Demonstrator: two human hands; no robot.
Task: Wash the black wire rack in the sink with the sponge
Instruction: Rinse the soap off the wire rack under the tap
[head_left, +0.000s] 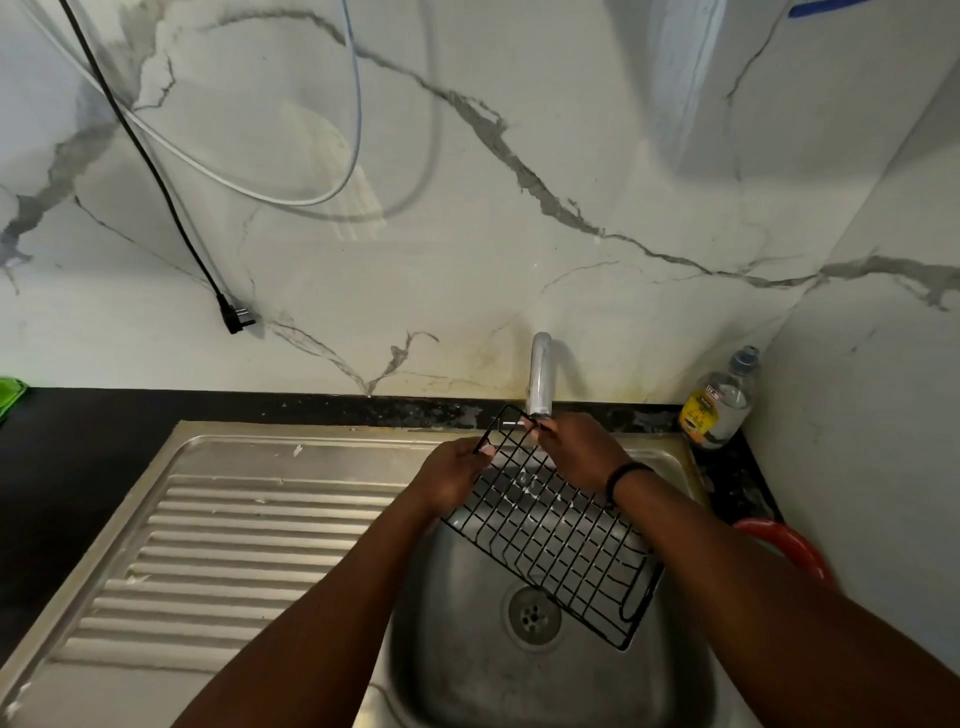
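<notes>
Head view: both hands (454, 475) (579, 457) pinch the black wire rack (550, 530); bottle (719, 405) label unreadable.

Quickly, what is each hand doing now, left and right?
Left hand: grips the rack at its left edge.
Right hand: holds the rack's top edge, under the tap.

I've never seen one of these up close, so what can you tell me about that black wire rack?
The black wire rack is a flat rectangular grid of thin, dark-coated wire with rounded corners. It is held tilted over the steel sink, top edge under the tap, lower corner down in the basin. The left hand grips its left edge; the right hand pinches its top edge.
</notes>
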